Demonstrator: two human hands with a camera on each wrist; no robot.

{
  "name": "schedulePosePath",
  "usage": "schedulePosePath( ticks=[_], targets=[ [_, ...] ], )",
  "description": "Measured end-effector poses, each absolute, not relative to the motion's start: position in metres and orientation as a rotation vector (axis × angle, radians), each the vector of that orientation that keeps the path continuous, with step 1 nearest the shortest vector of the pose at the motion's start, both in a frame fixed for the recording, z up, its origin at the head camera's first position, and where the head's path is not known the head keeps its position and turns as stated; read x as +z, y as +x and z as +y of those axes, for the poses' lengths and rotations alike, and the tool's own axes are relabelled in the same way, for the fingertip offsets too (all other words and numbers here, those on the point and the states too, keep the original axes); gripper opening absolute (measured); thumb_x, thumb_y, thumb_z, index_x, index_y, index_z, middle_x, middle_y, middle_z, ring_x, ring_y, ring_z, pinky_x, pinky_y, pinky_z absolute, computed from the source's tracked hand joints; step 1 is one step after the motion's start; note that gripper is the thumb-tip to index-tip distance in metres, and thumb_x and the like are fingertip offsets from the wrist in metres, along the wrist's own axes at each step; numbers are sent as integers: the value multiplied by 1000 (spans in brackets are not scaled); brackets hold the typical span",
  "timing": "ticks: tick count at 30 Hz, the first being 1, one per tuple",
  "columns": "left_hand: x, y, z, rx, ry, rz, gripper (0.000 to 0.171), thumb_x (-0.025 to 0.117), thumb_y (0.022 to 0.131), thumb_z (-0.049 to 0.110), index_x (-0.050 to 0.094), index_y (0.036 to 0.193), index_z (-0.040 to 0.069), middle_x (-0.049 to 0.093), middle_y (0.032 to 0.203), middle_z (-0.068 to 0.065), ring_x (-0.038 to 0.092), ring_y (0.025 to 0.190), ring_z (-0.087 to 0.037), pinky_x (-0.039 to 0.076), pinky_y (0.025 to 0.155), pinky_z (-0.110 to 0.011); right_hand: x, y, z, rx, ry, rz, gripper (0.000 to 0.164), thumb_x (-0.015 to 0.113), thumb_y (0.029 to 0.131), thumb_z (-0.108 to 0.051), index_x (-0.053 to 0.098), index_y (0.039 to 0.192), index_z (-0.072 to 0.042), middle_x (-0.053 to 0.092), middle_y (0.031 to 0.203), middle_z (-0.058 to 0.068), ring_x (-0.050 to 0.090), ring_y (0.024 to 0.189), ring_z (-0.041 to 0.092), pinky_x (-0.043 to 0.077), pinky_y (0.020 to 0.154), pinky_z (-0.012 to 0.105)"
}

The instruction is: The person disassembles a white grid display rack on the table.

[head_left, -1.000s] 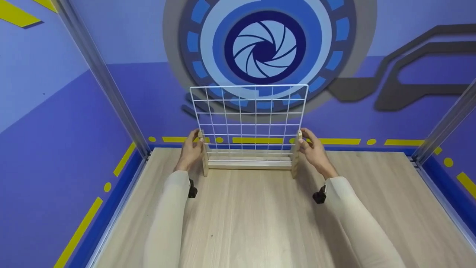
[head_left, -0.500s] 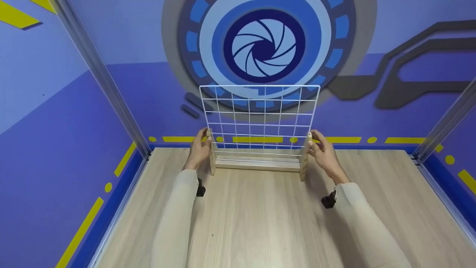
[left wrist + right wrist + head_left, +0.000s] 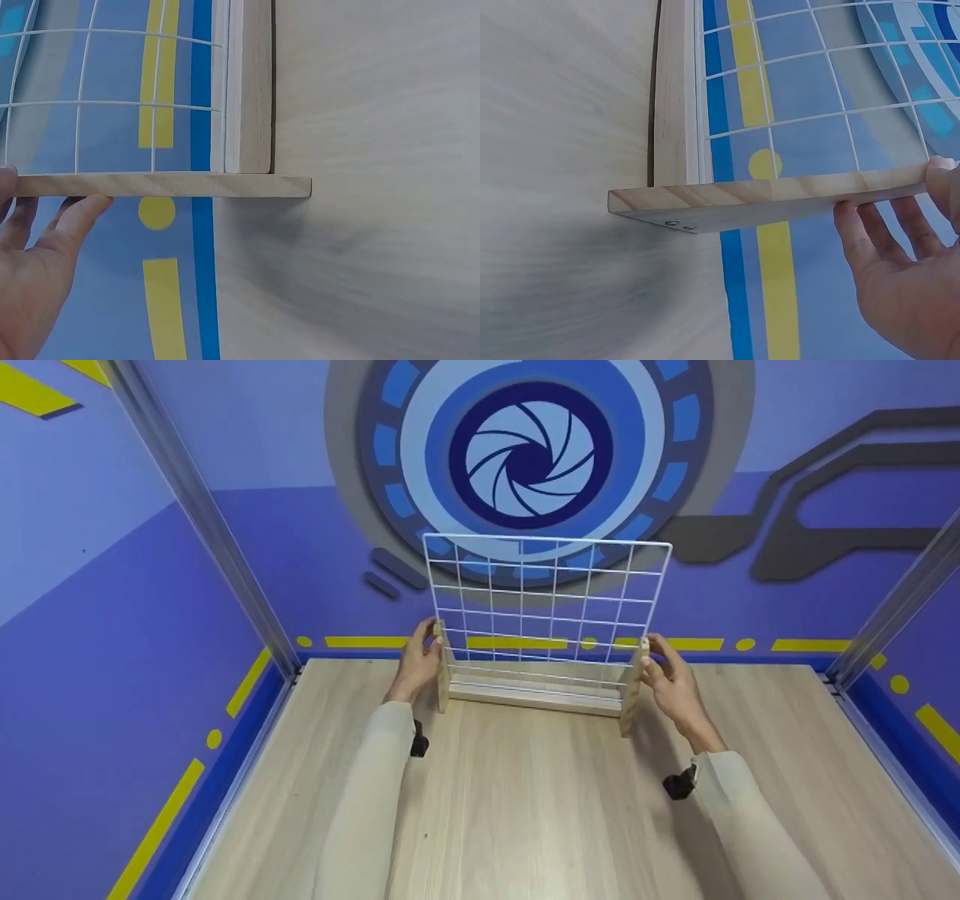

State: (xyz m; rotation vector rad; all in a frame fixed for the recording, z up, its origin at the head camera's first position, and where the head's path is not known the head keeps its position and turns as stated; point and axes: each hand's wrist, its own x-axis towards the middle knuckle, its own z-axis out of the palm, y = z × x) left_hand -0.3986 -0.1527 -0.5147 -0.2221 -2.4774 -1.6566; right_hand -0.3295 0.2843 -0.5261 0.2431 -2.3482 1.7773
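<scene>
A rack with a white wire grid panel [image 3: 551,600] stands upright near the back of the table, turned slightly with its right end nearer me. It has two pale wooden side pieces and a wooden crossbar [image 3: 536,697] between them. My left hand [image 3: 417,666] grips the top of the left side board [image 3: 165,184], fingers along its outer face. The right side board [image 3: 772,192] is held at its upper end by my right hand [image 3: 675,690], with the thumb on its front edge. Two screw heads [image 3: 679,225] show on that board's outer face.
The wood-grain tabletop [image 3: 517,810] reaches back to a blue and purple printed wall [image 3: 255,547]. Metal posts [image 3: 206,510] rise at the back corners. A black wrist camera [image 3: 681,784] sits at the right cuff, another at the left.
Both hands have moved the rack to the right across the table. Its right end has also come toward me, so the rack now stands at a slight angle.
</scene>
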Motion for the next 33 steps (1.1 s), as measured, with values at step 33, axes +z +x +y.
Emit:
schedulePosePath(
  ticks=[33],
  targets=[
    [-513, -403, -80, -1565, -318, -2579, 48, 44, 107, 15, 35, 154, 15, 46, 152, -11, 51, 130, -25, 41, 110, -43, -538, -276, 339, 1595, 216, -2237, 53, 45, 107, -18, 31, 157, -11, 42, 149, 18, 45, 133, 36, 45, 96, 12]
  ],
)
